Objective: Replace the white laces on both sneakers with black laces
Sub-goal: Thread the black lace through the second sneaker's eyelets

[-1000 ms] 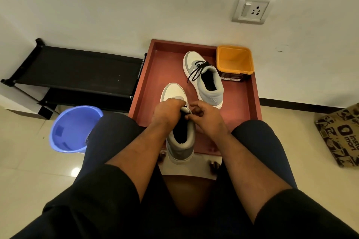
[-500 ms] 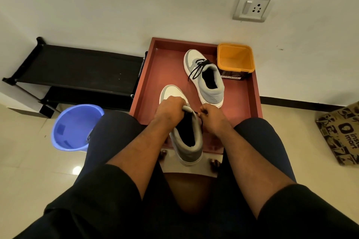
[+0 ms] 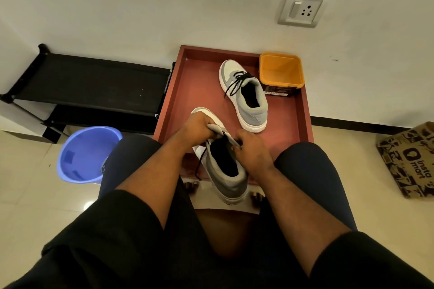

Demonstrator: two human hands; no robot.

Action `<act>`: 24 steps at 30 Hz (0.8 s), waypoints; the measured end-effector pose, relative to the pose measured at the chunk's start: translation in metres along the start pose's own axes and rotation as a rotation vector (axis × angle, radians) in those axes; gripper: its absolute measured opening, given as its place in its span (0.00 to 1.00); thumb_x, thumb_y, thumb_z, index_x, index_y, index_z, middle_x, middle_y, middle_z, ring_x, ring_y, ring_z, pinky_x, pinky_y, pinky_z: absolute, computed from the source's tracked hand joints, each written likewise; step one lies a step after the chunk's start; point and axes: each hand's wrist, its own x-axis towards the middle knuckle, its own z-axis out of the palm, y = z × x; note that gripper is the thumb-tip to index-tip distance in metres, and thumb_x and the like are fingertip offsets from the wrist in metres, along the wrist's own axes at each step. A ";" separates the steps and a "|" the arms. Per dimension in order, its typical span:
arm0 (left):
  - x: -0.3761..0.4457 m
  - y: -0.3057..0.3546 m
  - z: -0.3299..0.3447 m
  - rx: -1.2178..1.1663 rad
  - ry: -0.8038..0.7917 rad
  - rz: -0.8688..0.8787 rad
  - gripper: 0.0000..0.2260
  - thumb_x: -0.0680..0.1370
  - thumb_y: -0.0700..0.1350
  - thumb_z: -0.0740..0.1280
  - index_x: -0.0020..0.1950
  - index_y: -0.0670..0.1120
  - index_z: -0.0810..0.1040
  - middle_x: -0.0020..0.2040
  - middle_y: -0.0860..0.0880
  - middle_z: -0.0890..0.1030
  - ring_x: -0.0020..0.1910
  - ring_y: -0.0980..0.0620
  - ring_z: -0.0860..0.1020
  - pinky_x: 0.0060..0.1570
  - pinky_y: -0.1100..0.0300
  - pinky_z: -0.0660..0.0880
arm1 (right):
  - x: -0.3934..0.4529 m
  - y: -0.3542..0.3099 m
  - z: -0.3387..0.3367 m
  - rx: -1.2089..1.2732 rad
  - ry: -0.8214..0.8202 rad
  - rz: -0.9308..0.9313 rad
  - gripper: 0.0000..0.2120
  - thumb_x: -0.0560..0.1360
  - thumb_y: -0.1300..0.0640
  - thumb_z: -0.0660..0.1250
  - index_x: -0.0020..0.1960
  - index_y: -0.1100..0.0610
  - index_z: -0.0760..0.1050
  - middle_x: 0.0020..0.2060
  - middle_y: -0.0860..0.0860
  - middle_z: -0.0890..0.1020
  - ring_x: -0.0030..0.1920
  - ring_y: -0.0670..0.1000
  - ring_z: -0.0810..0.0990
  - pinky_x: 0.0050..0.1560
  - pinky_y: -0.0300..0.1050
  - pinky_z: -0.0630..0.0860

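I start close to me. Right between my knees I hold up a grey and white sneaker with a dark inside (image 3: pixel 223 166). Its heel points at me and its toe points away, toward the wall, so its long line runs near to far, tipped a bit to the left at the toe end.

My left hand (image 3: pixel 197 128) is curled over the front part of this shoe and grips the grey tongue. My right hand (image 3: pixel 252 150) is on the right side of the shoe's mouth, with fingers bent and pinching something small at the edge. I think it is the lace end, but I cannot see it well.

A thin black lace (image 3: pixel 200 163) hangs down the left side of the shoe, just under my left hand. So the loose end lies closer to my left hand than to my right one. I think the next pull will go that way.

Farther off is the flat red-brown tray with low walls (image 3: pixel 303 110). On it sits the second grey and white sneaker (image 3: pixel 244 96), already tied with black laces, with its toe away from me too.

Beside it, in the far right corner, is a square orange plastic tub (image 3: pixel 280 70).
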 end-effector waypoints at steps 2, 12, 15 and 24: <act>-0.003 -0.003 -0.003 -0.158 -0.003 -0.027 0.03 0.72 0.34 0.73 0.45 0.39 0.84 0.37 0.42 0.81 0.32 0.53 0.77 0.28 0.66 0.76 | 0.000 0.001 -0.001 -0.012 -0.004 -0.009 0.04 0.76 0.60 0.66 0.46 0.53 0.72 0.42 0.51 0.77 0.43 0.53 0.75 0.41 0.44 0.67; -0.024 0.003 0.012 0.194 0.208 0.182 0.05 0.74 0.50 0.72 0.48 0.53 0.85 0.42 0.58 0.78 0.42 0.57 0.77 0.39 0.63 0.72 | 0.003 -0.002 0.004 -0.070 -0.029 -0.058 0.11 0.79 0.53 0.61 0.49 0.57 0.80 0.41 0.54 0.81 0.40 0.54 0.77 0.40 0.49 0.73; -0.021 0.003 0.021 0.258 0.301 0.134 0.10 0.76 0.54 0.68 0.45 0.49 0.83 0.42 0.53 0.77 0.40 0.53 0.77 0.35 0.60 0.70 | 0.001 -0.002 0.007 -0.131 -0.011 -0.034 0.13 0.80 0.52 0.60 0.49 0.58 0.80 0.42 0.56 0.81 0.42 0.57 0.79 0.44 0.53 0.77; -0.046 -0.001 0.018 0.112 0.232 -0.004 0.28 0.70 0.48 0.76 0.67 0.50 0.68 0.63 0.47 0.71 0.58 0.48 0.73 0.57 0.52 0.74 | 0.005 -0.005 -0.001 0.034 0.152 -0.207 0.16 0.74 0.59 0.68 0.61 0.57 0.76 0.54 0.54 0.78 0.54 0.52 0.75 0.54 0.45 0.72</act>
